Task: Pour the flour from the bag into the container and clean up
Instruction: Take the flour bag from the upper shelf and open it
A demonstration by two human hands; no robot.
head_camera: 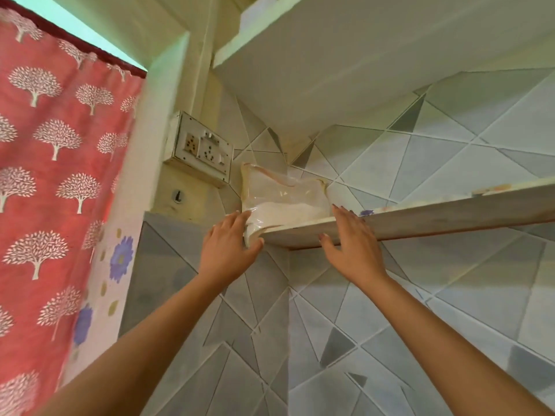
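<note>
The clear flour bag [285, 199] sits at the left end of the shelf [435, 219] against the tiled wall [420, 163], one corner sagging over that end. There the left hand [229, 247] lies on it, fingers fairly straight and thumb beneath, apparently to draw it off. The right hand [350, 244], fingers spread, rests on the shelf's front edge just beside the bag, likely for steadying. A socket board [199, 148] stands close on the left, an upper shelf [360, 70] overhangs, and no container shows.

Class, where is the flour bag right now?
Head view, centre: the flour bag sits at the left end of the lower shelf, right of the socket board, with the left hand touching its corner and the right hand on the shelf edge.
</note>
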